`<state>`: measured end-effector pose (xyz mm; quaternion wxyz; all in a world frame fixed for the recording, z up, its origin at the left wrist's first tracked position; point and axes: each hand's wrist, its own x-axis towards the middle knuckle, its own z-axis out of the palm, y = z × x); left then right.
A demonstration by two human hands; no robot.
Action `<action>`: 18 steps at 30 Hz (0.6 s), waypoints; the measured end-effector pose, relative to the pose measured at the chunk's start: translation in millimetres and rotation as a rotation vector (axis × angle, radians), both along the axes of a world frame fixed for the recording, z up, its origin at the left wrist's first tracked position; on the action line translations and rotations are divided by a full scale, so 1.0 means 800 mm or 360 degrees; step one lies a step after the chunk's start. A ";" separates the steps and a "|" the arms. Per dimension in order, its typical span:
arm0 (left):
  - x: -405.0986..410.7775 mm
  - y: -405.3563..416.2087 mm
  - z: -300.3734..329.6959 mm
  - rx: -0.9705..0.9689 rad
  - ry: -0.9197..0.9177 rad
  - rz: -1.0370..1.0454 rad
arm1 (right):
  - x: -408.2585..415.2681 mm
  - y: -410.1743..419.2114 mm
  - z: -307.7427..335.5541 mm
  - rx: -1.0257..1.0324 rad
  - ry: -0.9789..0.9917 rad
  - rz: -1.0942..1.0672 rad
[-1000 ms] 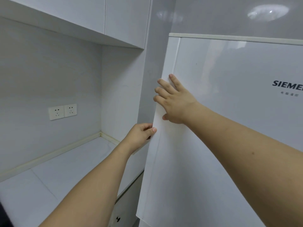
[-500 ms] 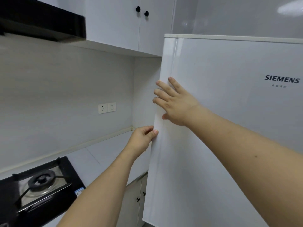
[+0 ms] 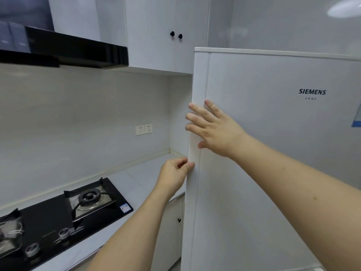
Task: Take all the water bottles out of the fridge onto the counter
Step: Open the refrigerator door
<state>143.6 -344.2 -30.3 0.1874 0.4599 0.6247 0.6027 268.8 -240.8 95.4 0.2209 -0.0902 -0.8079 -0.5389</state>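
A white fridge door [image 3: 273, 153] fills the right half of the frame, its left edge running top to bottom just right of centre. The right hand [image 3: 213, 128] lies flat on the door front near that edge, fingers straight and spread, their tips reaching over the edge strip. Just below it, the left hand [image 3: 175, 175] grips the same edge, fingers curled round the side and thumb on the front. The two hands are close, one above the other, not touching.

No water bottles can be seen; the fridge's inside is hidden behind the door.

Left of the door edge lies the pale counter [image 3: 144, 177], running back to a corner where the tiled wall meets a side panel. A bare stretch of counter sits between the fridge edge and the black gas stove [image 3: 64, 210] at lower left. Two wall sockets [image 3: 144, 129] sit above the counter at centre. A black range hood [image 3: 64, 49] juts out at upper left, beside white upper cupboards [image 3: 156, 36] with two black knobs.
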 end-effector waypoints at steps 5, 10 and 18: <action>0.029 -0.031 0.003 -0.0020 0.0058 0.0060 | 0.026 -0.028 -0.005 0.0097 0.0072 0.0077; 0.068 -0.068 -0.005 -0.0066 0.0090 0.0107 | 0.068 -0.067 -0.008 0.0150 0.0076 0.0068; 0.159 -0.132 -0.006 -0.0044 0.0150 0.0250 | 0.155 -0.126 -0.007 0.0292 0.0096 0.0127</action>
